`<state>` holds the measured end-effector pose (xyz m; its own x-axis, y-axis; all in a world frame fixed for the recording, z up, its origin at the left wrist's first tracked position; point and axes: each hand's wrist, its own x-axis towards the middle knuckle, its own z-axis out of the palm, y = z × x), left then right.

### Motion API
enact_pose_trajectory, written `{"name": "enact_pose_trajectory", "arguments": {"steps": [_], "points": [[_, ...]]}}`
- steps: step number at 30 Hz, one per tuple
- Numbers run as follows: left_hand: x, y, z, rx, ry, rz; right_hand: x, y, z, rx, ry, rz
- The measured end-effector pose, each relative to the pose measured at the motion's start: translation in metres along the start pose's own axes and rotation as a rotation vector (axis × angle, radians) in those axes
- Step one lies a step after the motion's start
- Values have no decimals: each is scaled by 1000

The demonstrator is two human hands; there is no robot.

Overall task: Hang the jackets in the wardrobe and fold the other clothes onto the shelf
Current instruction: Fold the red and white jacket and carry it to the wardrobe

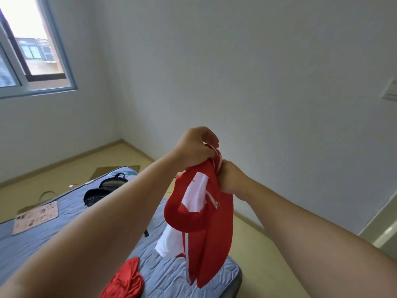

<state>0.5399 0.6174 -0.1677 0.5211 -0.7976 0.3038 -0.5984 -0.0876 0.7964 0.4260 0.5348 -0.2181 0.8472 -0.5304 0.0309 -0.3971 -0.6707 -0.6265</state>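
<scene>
A red and white zip jacket (211, 229) hangs in the air above the corner of the grey mattress (32, 239). My left hand (193, 147) grips its striped collar from above. My right hand (231, 179) grips the same collar just below and to the right, touching the left hand. The jacket's body and sleeves dangle down, its hem near the mattress corner. A second red garment (125, 280) lies crumpled on the mattress at the bottom, under my left forearm. No wardrobe or shelf is in view.
A black bag (103, 191) and a flat printed card (35, 216) lie on the mattress further back. Cardboard (116, 168) lies on the yellow floor beyond it. A window (32, 52) is at upper left, white walls ahead, and a door frame (384, 229) at right.
</scene>
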Motion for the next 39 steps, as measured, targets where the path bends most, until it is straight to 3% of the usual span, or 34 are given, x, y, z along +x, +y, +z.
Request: {"name": "enact_pose_trajectory", "arguments": {"steps": [2,5,6,9,11,15,18,21,24,28,32,37,39], "points": [[-5,-6,0,-135,-20,-95,2,4,4,-75,97,43],[-15,-26,-8,-651,-66,-295,4,10,4,-82,209,72],[-19,-39,-10,-715,-47,-326,5,12,2,-74,223,58],[-36,-96,0,-299,75,-451,8,14,-5,-48,250,-3],[-48,-129,18,-181,16,-571,10,15,-10,-8,250,-13],[-65,-148,52,-17,-199,-440,14,16,-15,41,299,-20],[-69,-141,67,-27,-246,-389,14,17,-15,67,331,-55],[-60,-133,73,-217,-173,-491,13,20,-16,81,335,-41],[-50,-127,65,-356,-99,-448,11,31,-22,86,327,-9],[-28,-134,32,128,134,-366,9,53,-41,-38,180,95],[-6,-127,-11,245,347,-358,8,68,-49,-165,46,149],[0,-119,-40,492,357,-246,11,72,-55,-364,-62,305],[-3,-121,-45,477,378,-262,11,71,-59,-378,-46,404]]}}
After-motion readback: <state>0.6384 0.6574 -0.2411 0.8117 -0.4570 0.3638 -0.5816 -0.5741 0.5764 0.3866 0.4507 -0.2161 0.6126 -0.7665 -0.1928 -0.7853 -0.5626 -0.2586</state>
